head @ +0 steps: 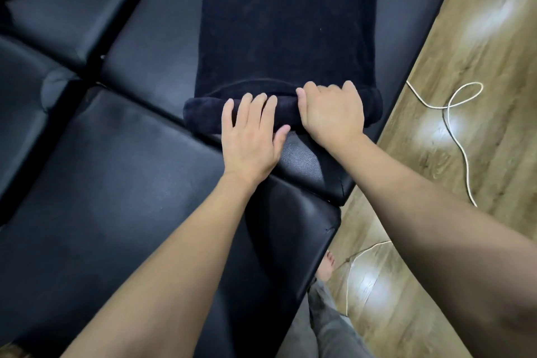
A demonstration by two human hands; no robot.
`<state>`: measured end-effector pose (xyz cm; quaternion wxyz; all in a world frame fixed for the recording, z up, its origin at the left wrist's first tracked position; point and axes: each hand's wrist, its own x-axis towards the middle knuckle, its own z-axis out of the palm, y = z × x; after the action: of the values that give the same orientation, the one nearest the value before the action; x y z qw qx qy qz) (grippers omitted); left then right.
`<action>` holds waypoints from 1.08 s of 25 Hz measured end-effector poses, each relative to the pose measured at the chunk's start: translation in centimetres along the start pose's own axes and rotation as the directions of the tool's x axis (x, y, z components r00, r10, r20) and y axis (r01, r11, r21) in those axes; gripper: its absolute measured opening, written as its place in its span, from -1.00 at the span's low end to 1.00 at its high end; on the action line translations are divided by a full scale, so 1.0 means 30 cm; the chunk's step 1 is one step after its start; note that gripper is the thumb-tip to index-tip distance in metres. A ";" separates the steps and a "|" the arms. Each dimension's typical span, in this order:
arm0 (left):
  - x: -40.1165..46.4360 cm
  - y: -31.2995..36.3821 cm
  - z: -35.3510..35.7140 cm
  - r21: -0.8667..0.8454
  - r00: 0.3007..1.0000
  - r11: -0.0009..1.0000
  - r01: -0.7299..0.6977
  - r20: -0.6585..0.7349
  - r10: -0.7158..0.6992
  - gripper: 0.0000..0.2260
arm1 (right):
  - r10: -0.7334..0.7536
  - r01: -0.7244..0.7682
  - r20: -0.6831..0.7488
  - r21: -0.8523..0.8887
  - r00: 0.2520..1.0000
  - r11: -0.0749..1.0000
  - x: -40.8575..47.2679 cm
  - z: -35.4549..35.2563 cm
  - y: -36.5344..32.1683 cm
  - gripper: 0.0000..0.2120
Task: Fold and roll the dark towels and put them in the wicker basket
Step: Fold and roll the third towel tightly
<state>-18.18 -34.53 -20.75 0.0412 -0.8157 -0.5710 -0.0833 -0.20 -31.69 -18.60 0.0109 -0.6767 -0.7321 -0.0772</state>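
A dark navy towel [287,17] lies folded into a long strip on a black leather cushion, running away from me. Its near end is wound into a thick roll [200,113] lying across the strip. My left hand [250,136] rests flat on the roll's left half, fingers spread over the top. My right hand [331,110] curls over the roll's right half, fingers hooked over its far side. The wicker basket is out of view.
The black leather seat [101,183] is made of several padded cushions with seams between them. Its edge drops to a wooden floor [479,52] on the right. A white cord [453,107] loops across that floor. My leg and bare foot [327,267] show below.
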 end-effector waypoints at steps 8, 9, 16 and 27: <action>0.132 -0.006 -0.050 0.115 1.000 0.993 0.000 0.009 -0.001 -0.49 | 0.078 -0.095 0.137 0.124 0.987 0.988 -0.079 -0.054 -0.015 -0.58; 0.158 -0.001 -0.056 0.108 0.998 0.994 -0.006 0.067 -0.002 -0.48 | 0.097 -0.108 0.082 0.132 0.992 0.985 -0.138 -0.035 -0.029 -0.59; 0.380 0.000 -0.100 0.028 0.876 0.999 0.033 0.481 -0.042 -0.40 | 0.230 -0.224 -0.044 0.116 0.972 0.968 -0.257 0.030 -0.118 -0.40; 0.071 0.037 -0.065 -0.030 0.985 0.994 0.109 0.138 -0.104 -0.63 | 0.068 -0.067 -0.122 0.007 0.990 0.998 -0.005 0.026 0.012 -0.56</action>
<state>-16.60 -33.26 -18.42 -0.0177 -0.7884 -0.6136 -0.0399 0.25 -31.70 -19.35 0.0592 -0.6951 -0.7068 -0.1171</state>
